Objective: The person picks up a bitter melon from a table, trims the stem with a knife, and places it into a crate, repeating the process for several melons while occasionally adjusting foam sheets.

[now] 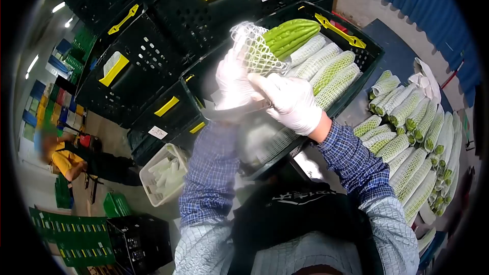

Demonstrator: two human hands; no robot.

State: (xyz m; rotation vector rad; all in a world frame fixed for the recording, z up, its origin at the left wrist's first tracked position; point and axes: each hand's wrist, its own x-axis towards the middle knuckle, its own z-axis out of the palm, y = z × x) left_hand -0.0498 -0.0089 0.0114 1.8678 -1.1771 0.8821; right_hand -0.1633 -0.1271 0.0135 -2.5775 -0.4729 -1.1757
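Note:
My left hand (pixel 233 82), in a white glove, is closed around the near end of a bitter melon (pixel 291 38). A white foam net sleeve (pixel 259 51) is bunched over that end, while the green ridged far end is bare. My right hand (pixel 294 103), also gloved, is closed on a knife (pixel 239 110) whose blade points left beneath my left hand. The right fingertips touch the left hand near the sleeve's edge. Below both hands, a dark green crate (pixel 374 53) holds several net-sleeved bitter melons (pixel 333 74). Glare and blur hide part of the left hand.
More sleeved bitter melons (pixel 415 158) are heaped to the right. Stacked dark crates (pixel 175 25) with yellow handles rise behind. A white bin (pixel 164 173) with pale contents stands at lower left. A person in a yellow shirt (pixel 69 160) is farther left.

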